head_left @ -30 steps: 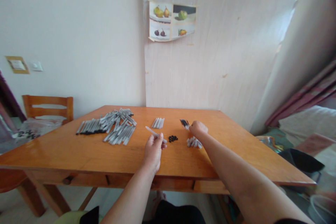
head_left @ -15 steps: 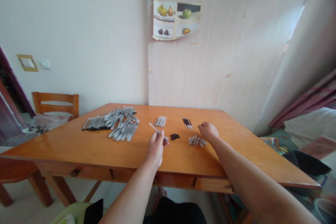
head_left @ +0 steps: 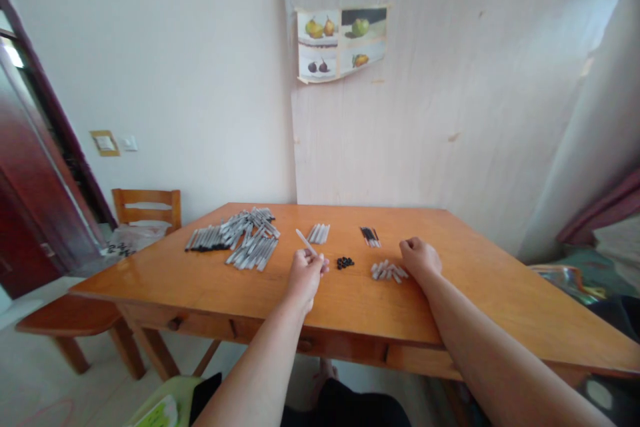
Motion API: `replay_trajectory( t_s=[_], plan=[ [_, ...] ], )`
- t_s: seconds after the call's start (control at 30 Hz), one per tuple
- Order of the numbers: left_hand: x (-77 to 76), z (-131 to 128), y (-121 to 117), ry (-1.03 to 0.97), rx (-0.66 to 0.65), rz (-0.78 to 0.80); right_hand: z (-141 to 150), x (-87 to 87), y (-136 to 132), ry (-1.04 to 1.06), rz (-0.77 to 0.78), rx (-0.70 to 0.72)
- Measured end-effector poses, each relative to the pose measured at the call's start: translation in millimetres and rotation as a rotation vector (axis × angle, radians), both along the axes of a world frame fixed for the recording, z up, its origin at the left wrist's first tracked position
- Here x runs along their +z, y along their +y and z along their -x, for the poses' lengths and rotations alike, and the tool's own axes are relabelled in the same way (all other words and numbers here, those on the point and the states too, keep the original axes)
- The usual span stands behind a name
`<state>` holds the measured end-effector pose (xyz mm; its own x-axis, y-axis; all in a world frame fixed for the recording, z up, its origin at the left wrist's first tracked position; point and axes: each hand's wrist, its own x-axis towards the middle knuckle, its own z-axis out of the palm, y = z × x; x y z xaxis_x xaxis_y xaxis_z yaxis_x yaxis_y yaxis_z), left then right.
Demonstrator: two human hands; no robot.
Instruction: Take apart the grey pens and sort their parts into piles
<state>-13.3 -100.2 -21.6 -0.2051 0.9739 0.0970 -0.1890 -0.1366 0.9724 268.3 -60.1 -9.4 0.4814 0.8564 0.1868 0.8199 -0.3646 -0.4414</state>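
My left hand (head_left: 306,273) is closed around a slim white pen barrel (head_left: 303,240) that sticks up and to the left, above the wooden table (head_left: 200,280). My right hand (head_left: 421,255) rests on the table with fingers curled, right beside a small heap of short grey pen parts (head_left: 387,271); what its fingers hold, if anything, is hidden. Between the hands lies a cluster of small black caps (head_left: 345,262). Further back sit a few black thin refills (head_left: 370,236) and a few grey barrels (head_left: 319,233).
A big pile of grey pens (head_left: 235,240) covers the table's far left. A wooden chair (head_left: 147,207) with a plastic bag stands behind it, and a bench (head_left: 75,317) at the left. A fruit poster (head_left: 343,42) hangs on the wall; a dark door (head_left: 30,193) is at left.
My right hand drew back from the black refills to the heap of short grey parts. The left hand kept hold of the white barrel. The view swung left, showing the door.
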Motion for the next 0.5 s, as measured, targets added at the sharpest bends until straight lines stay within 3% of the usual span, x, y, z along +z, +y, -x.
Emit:
replay_trajectory(
  t_s=[0.13, 0.27, 0.5],
  plan=[
    [7.6, 22, 25, 0.198, 0.017, 0.023, 3, 3.0, 0, 0.024, -0.022, 0.014],
    [4.9, 47, 60, 0.473, 0.131, 0.008, 5, 3.9, 2, 0.025, -0.033, 0.049],
    [1.8, 75, 104, 1.146, 0.219, 0.112, 7, 3.4, 3, 0.023, -0.066, 0.068]
  ],
)
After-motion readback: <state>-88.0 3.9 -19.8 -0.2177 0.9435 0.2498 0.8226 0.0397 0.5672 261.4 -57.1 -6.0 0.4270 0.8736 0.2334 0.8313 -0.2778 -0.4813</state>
